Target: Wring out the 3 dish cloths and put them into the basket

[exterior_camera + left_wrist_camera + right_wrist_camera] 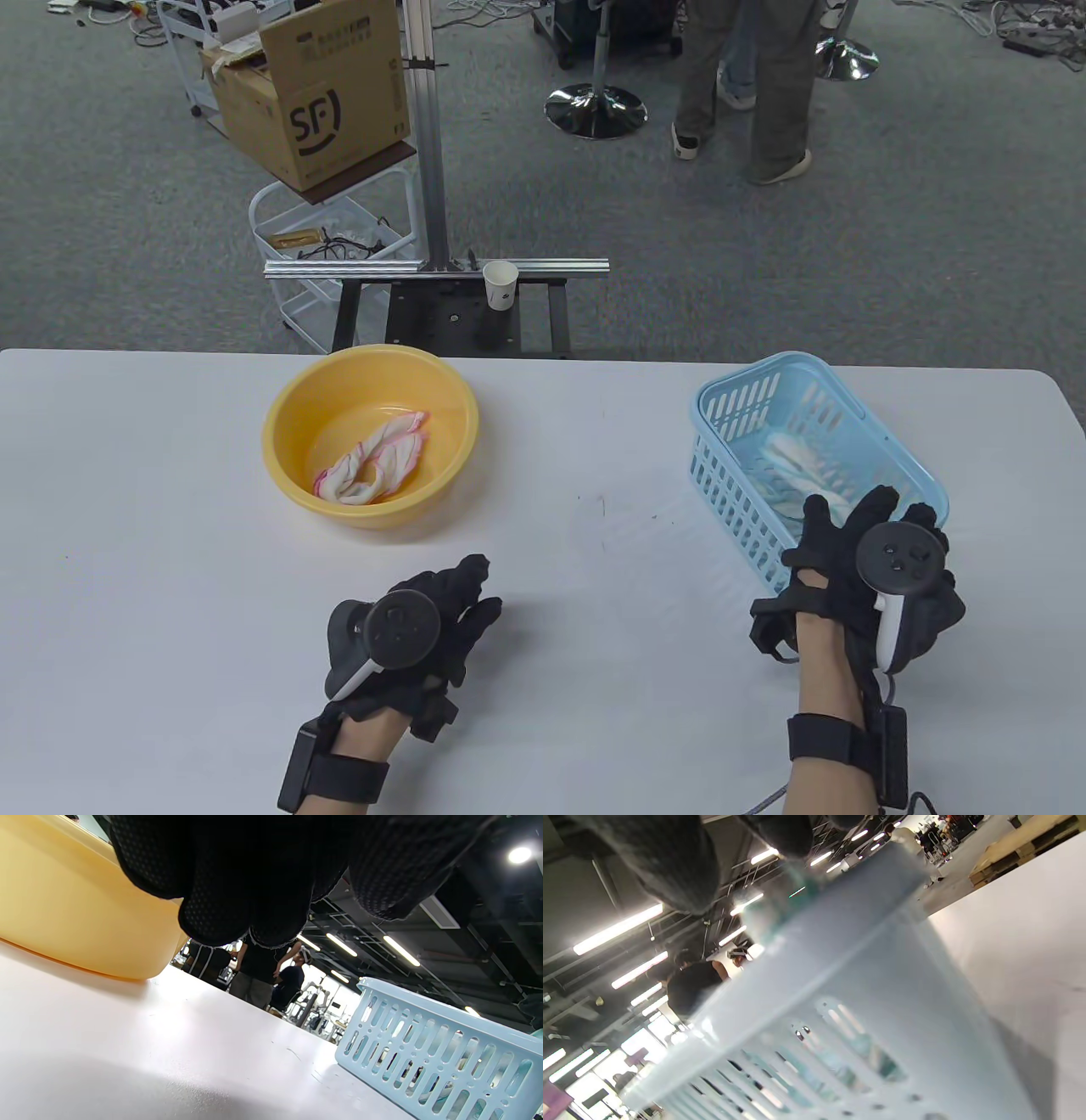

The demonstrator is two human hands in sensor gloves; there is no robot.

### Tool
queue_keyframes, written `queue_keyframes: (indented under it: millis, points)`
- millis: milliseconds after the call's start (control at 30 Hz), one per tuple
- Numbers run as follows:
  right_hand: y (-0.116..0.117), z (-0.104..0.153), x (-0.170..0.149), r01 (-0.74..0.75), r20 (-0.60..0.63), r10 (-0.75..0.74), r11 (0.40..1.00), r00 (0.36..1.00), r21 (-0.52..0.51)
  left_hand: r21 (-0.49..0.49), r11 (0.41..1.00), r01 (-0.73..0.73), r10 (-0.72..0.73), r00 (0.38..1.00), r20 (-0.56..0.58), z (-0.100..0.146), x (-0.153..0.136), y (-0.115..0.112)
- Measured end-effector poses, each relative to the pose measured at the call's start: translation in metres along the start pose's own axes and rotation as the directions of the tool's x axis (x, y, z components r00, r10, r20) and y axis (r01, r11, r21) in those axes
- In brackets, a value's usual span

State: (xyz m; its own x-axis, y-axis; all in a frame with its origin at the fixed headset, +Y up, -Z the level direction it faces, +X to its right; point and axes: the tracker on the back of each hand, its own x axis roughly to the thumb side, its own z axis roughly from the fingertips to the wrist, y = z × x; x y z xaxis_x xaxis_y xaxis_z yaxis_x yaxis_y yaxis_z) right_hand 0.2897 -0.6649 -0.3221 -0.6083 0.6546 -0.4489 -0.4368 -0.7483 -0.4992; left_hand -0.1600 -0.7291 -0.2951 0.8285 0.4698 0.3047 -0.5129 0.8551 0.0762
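Note:
A white dish cloth with pink edging point(373, 463) lies twisted in the yellow basin point(293, 407) at the table's left centre. The light blue slotted basket point(734, 399) stands at the right with pale cloths point(802, 471) inside. My right hand point(865, 531) hovers at the basket's near corner, fingers spread and holding nothing. My left hand point(471, 594) lies low over the table in front of the basin, fingers relaxed and empty. In the left wrist view the basin point(76, 908) and basket point(441, 1052) show beyond my fingertips point(220, 912). The right wrist view shows the basket wall point(865, 1014) close up and blurred.
A paper cup point(501, 284) stands on a metal frame behind the table. A cardboard box point(327, 93) on a cart and a person's legs point(747, 85) are further back on the floor. White tabletop point(594, 526) lies between basin and basket.

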Motion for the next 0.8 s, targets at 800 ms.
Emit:
queue_keyframes:
  millis: [800]
  points:
    - [0.052,0.080,0.068,-0.111,0.609,0.046,0.991,0.792,0.070,0.005,0.999,0.039,-0.038,0.990,-0.135,0.002,-0.018,0.010]
